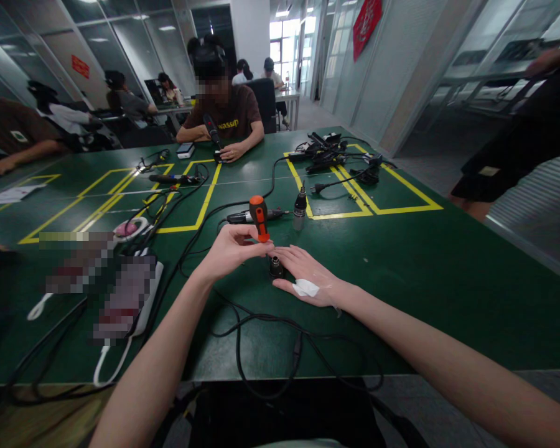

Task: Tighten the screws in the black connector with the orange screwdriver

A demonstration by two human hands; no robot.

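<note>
1. Pinching the screwdriver (258, 214) near the lower end of its handle, the left hand (231, 252) is closed around it; the tool stands nearly upright, a hold that probably favours fine control over force.
2. The right hand (312, 274) lies low on the bench (429, 274), thumb and fingers stretched to either side of a small dark cylinder (275, 269), likely to steady it. Whether they press on it, I cannot tell.
3. That cylinder stands on the bench just below the screwdriver's handle, perhaps upright so its top stays reachable.
4. Beyond the hands, a black-and-silver tool body (299, 211) stands on end beside a lying powered driver (249, 216), both apparently within easy reach.
5. The screwdriver's shaft and tip are hard to make out behind the fingers, so contact with the cylinder is unclear. The right palm's underside is hidden, and the near cable (266, 317) partly disappears over the bench edge.
</note>
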